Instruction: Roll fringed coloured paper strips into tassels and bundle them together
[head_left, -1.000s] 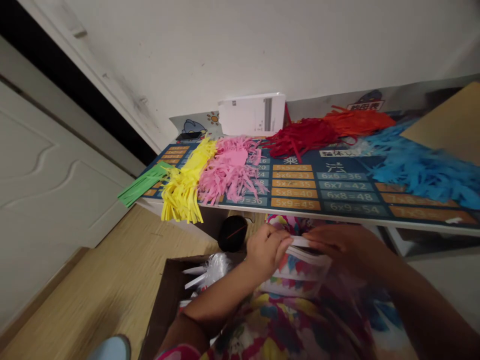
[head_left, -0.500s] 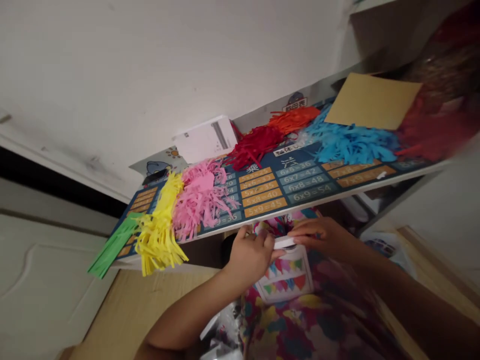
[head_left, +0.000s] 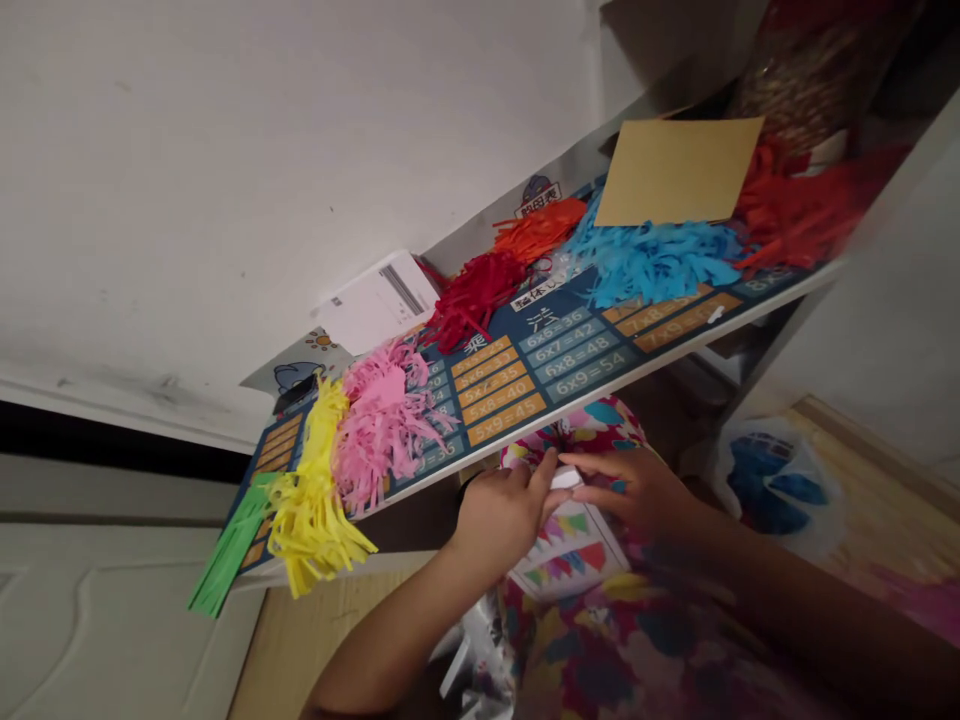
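Note:
A small white cardboard box [head_left: 574, 560] printed with colourful bunting rests on my lap, over the patterned clothing. My left hand [head_left: 504, 510] is closed around the box's upper left side, its fingers at the top edge. From the right, my right hand [head_left: 637, 488] pinches the white top flap [head_left: 568, 478] between thumb and fingers. Both sets of fingertips nearly meet at that flap. What lies inside the box is hidden.
Fringed paper tassels in yellow [head_left: 319, 500], pink [head_left: 386, 420], dark red [head_left: 480, 300] and blue [head_left: 652, 262] lie on a times-table desk mat [head_left: 495, 390]. A tan paper square [head_left: 679, 170] covers part of the blue. A plastic bag [head_left: 776, 480] stands on the floor at right.
My head view has shifted, so the desk appears further left. My fingers have drawn closer together over the box top, and the dark gap under its flap no longer shows.

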